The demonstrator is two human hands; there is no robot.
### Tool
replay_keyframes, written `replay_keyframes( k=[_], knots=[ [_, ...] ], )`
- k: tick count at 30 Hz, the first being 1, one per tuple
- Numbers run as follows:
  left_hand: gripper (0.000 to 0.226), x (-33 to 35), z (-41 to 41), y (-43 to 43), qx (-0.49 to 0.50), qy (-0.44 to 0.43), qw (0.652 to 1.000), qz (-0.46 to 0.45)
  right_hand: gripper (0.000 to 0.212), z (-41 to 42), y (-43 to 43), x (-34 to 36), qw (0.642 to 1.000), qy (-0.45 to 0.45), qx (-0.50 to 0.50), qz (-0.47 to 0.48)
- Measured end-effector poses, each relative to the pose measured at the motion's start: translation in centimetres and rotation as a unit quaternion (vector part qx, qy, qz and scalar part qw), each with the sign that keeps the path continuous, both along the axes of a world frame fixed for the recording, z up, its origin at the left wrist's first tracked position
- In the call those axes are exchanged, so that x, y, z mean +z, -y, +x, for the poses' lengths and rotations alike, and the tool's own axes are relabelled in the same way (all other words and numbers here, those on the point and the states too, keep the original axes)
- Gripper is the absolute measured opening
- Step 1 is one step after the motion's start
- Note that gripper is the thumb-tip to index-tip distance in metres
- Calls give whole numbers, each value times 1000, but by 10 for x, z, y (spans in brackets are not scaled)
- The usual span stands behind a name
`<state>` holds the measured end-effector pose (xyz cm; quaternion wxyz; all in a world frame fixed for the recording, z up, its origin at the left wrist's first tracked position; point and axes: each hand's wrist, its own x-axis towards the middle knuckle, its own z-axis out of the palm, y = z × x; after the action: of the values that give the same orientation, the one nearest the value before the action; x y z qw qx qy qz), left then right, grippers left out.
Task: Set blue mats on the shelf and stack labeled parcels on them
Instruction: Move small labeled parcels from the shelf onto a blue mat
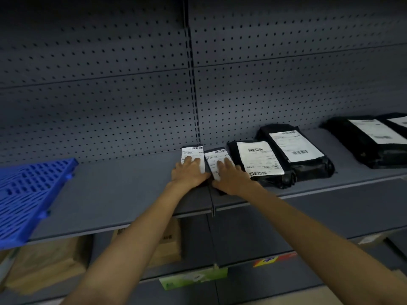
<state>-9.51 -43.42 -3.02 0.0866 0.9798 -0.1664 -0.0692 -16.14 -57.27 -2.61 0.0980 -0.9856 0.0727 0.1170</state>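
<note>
L hand [189, 172] & R hand [229, 180] flat on small parcels [217, 155]; prob next: grip, shift left onto blue mat [30, 194]

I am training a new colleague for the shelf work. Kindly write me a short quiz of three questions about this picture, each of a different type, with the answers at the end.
1. True or false: the blue mat lies at the left end of the shelf, apart from every parcel.
2. The left hand rests on: A) a small labelled parcel; B) the blue mat; C) the bare shelf.
3. Fill in: the cardboard boxes stand on the level ____ this shelf.

Key: 1 true; 2 A; 3 below.
</note>
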Motion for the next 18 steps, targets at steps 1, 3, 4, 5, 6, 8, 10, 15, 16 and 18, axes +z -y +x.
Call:
replay_keyframes(
  k=[1, 3, 4, 5, 6, 8, 10, 15, 16, 18],
  knots=[
    [67, 0, 0, -1, 4, -10, 1000, 10, 82, 2, 0, -1, 1000, 0, 3, -1],
    [76, -4, -3, -2, 17, -19, 1000, 5, 86, 5, 0, -4, 1000, 3, 15, 5],
    [77, -7, -7, -3, 32, -17, 999, -10, 87, 7, 1, -6, 1000, 4, 27, 9],
    [76, -11, -12, -3, 47, -7, 999, -25, 89, 8, 2, -8, 999, 6, 41, 10],
    [74, -15, -17, -4, 60, 10, 997, -37, 90, 9, 3, -11, 998, 9, 55, 9],
    [70, -20, -26, -6, 88, 52, 994, -48, 89, 12, 6, -12, 997, 22, 75, 16],
    [67, -20, -34, -10, 115, 86, 988, -54, 85, 16, 7, -11, 995, 44, 87, 19],
    [65, -10, -64, -25, 181, 149, 970, -70, 83, 17, -2, -2, 985, 114, 130, 31],
    [64, -8, -71, -32, 194, 164, 965, -69, 83, 16, -6, 1, 981, 128, 141, 39],
    [62, 0, -87, -50, 222, 196, 953, -71, 82, 16, -19, 7, 972, 154, 166, 55]
  ],
)
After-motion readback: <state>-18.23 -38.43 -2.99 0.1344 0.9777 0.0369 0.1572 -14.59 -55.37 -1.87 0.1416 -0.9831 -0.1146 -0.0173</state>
